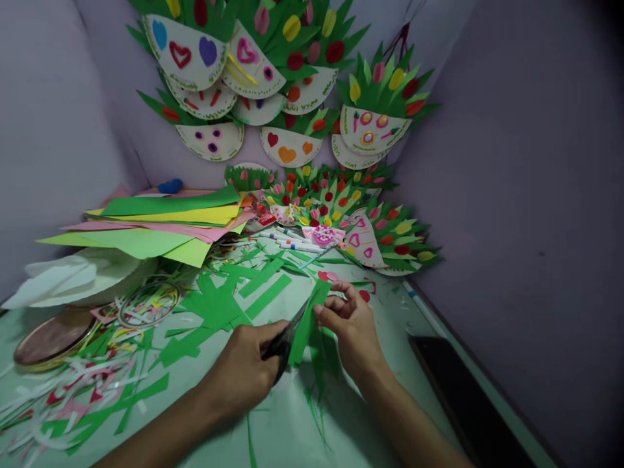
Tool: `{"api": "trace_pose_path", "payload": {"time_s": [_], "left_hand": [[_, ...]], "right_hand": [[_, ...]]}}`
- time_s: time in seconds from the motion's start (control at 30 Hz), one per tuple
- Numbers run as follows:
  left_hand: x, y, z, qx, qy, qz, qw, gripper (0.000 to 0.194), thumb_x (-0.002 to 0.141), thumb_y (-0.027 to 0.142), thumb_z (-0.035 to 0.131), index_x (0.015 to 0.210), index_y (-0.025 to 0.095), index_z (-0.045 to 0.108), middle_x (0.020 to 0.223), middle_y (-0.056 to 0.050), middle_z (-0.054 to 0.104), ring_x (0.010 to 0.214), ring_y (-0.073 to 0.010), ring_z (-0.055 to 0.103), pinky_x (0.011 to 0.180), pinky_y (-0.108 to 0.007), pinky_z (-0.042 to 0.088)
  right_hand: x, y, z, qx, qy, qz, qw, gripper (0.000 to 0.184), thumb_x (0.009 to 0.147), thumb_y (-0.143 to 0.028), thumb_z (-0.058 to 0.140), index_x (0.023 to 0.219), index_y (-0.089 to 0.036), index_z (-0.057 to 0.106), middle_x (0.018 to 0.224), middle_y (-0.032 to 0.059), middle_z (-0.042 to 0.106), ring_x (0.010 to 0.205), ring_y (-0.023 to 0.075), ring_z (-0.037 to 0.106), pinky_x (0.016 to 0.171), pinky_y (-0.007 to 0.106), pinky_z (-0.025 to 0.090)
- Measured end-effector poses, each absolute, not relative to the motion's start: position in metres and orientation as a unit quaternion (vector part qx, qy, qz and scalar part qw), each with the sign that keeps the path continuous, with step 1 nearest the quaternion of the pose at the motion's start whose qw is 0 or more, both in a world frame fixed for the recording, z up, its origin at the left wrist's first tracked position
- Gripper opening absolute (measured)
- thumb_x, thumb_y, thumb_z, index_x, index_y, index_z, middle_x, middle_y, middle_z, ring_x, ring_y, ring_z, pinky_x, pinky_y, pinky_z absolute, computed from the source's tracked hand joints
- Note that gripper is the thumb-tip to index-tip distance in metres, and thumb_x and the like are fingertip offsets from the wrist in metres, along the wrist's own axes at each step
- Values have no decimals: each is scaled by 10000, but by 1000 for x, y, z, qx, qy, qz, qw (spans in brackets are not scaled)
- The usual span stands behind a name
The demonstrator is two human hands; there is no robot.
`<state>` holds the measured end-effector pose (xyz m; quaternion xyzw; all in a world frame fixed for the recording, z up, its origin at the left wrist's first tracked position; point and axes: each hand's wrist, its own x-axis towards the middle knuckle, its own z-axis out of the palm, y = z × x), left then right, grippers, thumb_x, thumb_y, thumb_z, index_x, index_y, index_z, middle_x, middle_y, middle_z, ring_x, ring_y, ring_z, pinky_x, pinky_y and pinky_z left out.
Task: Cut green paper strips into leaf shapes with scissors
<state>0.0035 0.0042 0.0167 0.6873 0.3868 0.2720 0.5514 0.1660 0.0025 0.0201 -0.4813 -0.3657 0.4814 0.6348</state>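
In my left hand (248,361) is a pair of black-handled scissors (279,351), its fingers wrapped round the handles. The blades point away from me and lie along the left side of a green paper strip (308,328). My right hand (353,325) pinches that strip near its upper right edge, thumb in front. Thin green slivers (319,403) lie on the table below the strip. Left of the scissors are several cut green paper strips (268,296) and a larger green piece (214,302).
Coloured paper sheets (160,224) are stacked at the back left. Paper scraps (88,390) and a round lid (53,338) lie at left. Marker pens (297,244) lie behind my hands. A black phone (463,396) sits at right. Paper-plate flower crafts (287,146) hang on the wall.
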Motion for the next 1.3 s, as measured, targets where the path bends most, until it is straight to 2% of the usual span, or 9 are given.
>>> {"api": "trace_pose_path", "payload": {"time_s": [0.13, 0.27, 0.5, 0.7, 0.87, 1.13, 1.3], "left_hand": [[4, 4, 15, 681, 374, 263, 572, 137, 701, 75, 429, 710, 143, 548, 617, 40, 423, 592, -90, 392, 521, -175, 303], [4, 3, 16, 691, 383, 252, 559, 178, 719, 88, 444, 805, 135, 593, 623, 38, 426, 589, -93, 379, 514, -175, 298], [5, 4, 15, 692, 377, 259, 558, 404, 719, 48, 433, 1067, 169, 598, 680, 30, 490, 631, -104, 415, 571, -173, 347], [4, 4, 13, 700, 374, 255, 552, 370, 724, 44, 429, 1019, 165, 617, 665, 32, 469, 635, -105, 412, 607, -182, 368], [4, 5, 19, 688, 369, 252, 572, 409, 717, 43, 425, 1072, 151, 597, 677, 23, 461, 645, -111, 429, 608, -180, 377], [5, 5, 16, 677, 356, 269, 585, 448, 704, 19, 406, 1073, 169, 612, 731, 15, 538, 708, -126, 490, 661, -194, 406], [6, 3, 20, 654, 355, 269, 611, 383, 720, 50, 437, 1039, 149, 626, 749, 4, 559, 720, -132, 513, 655, -199, 415]], "right_hand": [[168, 4, 22, -479, -354, 462, 658, 425, 570, -219, 728, 897, -200, 457, 569, -81, 556, 512, 95, 500, 519, 227, 389], [169, 4, 25, -479, -346, 447, 672, 440, 560, -221, 723, 905, -202, 450, 552, -86, 553, 490, 93, 489, 500, 225, 382], [167, 2, 29, -485, -347, 455, 662, 437, 545, -208, 718, 884, -207, 441, 525, -91, 562, 457, 92, 484, 482, 221, 369], [168, 3, 27, -484, -344, 458, 662, 436, 546, -202, 715, 881, -203, 436, 508, -98, 554, 442, 84, 469, 471, 211, 345], [167, 3, 28, -485, -347, 462, 656, 433, 549, -197, 711, 881, -203, 432, 510, -97, 557, 445, 85, 470, 475, 209, 339], [164, 1, 30, -485, -339, 477, 650, 440, 536, -197, 715, 878, -206, 437, 520, -93, 560, 448, 85, 467, 480, 211, 339], [165, 2, 29, -488, -340, 479, 646, 436, 532, -198, 705, 871, -207, 432, 503, -98, 551, 439, 85, 460, 470, 208, 336]]}}
